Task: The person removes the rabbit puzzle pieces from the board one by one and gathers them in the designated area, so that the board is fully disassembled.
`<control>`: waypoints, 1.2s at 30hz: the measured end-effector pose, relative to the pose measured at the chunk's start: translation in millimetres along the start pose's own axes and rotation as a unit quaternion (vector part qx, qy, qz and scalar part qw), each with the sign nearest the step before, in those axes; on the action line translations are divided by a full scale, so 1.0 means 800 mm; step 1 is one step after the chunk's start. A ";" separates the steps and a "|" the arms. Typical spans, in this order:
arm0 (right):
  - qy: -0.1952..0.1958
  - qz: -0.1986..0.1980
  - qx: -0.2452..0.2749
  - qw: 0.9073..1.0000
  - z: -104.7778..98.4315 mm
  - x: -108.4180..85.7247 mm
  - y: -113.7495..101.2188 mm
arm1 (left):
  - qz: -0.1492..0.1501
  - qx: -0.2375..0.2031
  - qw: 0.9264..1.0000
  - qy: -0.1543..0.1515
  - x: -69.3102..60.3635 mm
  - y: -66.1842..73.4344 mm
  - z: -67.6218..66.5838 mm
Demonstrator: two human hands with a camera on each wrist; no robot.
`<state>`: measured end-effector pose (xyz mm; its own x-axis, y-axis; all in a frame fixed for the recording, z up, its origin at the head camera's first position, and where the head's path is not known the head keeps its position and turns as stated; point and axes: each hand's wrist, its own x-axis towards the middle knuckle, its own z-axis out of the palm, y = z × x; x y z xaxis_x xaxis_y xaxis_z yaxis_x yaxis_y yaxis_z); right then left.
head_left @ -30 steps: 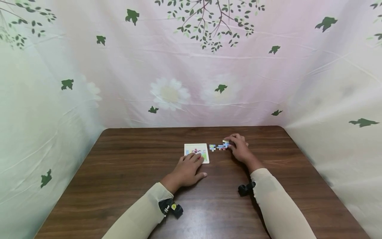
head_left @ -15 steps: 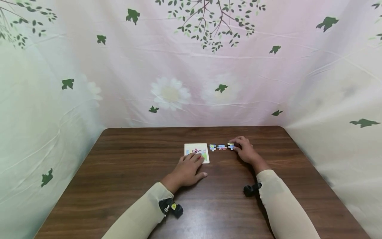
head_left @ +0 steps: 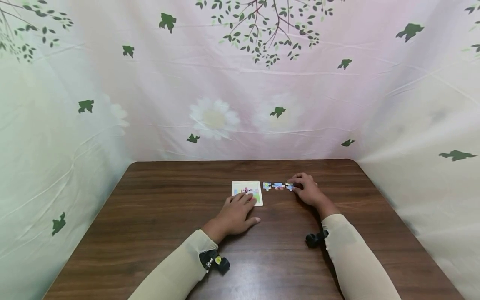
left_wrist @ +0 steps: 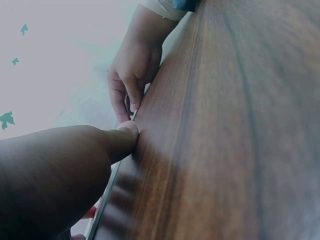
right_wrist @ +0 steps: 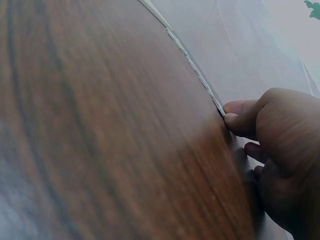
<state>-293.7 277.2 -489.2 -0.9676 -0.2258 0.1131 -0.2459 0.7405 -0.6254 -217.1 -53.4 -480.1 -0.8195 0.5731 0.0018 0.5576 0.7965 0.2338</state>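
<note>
Largest first: printed cloth backdrop (head_left: 240, 87) on the far, left and right sides; pale pink to greenish white, with leafy branches, daisies and green birds.

Brown wood-grain table (head_left: 161, 204), far edge by the cloth.

Two cream sleeves come in from the near side: left sleeve (head_left: 180, 266), right sleeve (head_left: 360, 260). A black wrist camera sits at each cuff, left unit (head_left: 223, 265) and right unit (head_left: 313, 240).

Left hand (head_left: 233, 214): grip wide and relaxed, fingers laid over the near part of the tray, thumb out to the right and down at the table in the left wrist view.

Right hand (head_left: 307, 191): grip narrow, thumb and index pinching the right piece at its right end. Right wrist view shows the fingertips together at the end of the row, low to the table.

White square tray (head_left: 245, 183): flat on the table, far side of centre. Inside the rim: a coloured picture (head_left: 246, 190), blue at left, small dark-and-pink figure mid, green at right; pale along the far part. Near part hidden under the fingers.

Smallest: three jigsaw pieces in a row on the table, right of the tray. Left piece (head_left: 267, 186) just beside the rim, middle piece (head_left: 278, 186) next and widest, right piece (head_left: 289, 186) last. Can't tell if they interlock.
</note>
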 end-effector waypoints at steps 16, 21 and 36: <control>0.004 0.009 0.023 1.000 -0.001 0.001 0.001 | -0.002 0.002 1.000 0.002 -0.002 0.002 -0.003; 0.007 0.012 0.032 0.999 0.000 0.000 0.003 | -0.002 0.003 1.000 0.002 -0.002 0.002 0.000; 0.029 0.005 0.069 0.997 0.002 0.004 0.004 | -0.007 -0.011 1.000 0.007 0.000 0.002 -0.002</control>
<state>-297.6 278.2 -492.1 -0.9728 -0.1781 0.1481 -0.2292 0.6471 -0.7272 -216.5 -52.8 -478.3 -0.8291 0.5590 0.0127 0.5432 0.8000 0.2548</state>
